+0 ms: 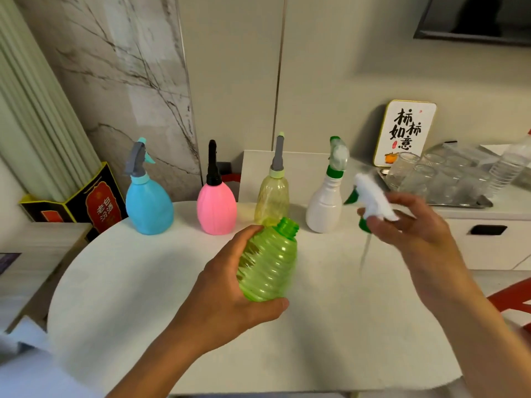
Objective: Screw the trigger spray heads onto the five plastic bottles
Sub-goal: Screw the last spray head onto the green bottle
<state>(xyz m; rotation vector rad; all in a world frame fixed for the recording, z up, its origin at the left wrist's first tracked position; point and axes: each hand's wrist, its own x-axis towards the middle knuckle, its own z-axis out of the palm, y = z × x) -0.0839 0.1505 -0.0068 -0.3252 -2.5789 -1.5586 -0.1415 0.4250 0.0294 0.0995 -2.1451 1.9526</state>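
My left hand [227, 294] grips a ribbed green bottle [270, 262] with an open threaded neck, tilted to the right above the white round table [143, 297]. My right hand [413, 225] holds a white and green trigger spray head [373, 201], its thin dip tube hanging down, to the right of the bottle's neck and apart from it. Along the table's far edge stand a blue bottle [149, 205], a pink bottle [216, 209], a yellow bottle [272, 201] and a white bottle [326, 203], each with a spray head on top.
A metal tray [471, 203] with several glasses sits on the counter at the right, beside a clear water bottle [508, 165] and a framed sign [405, 133]. A dark printed box [86, 199] stands at the left against the wall.
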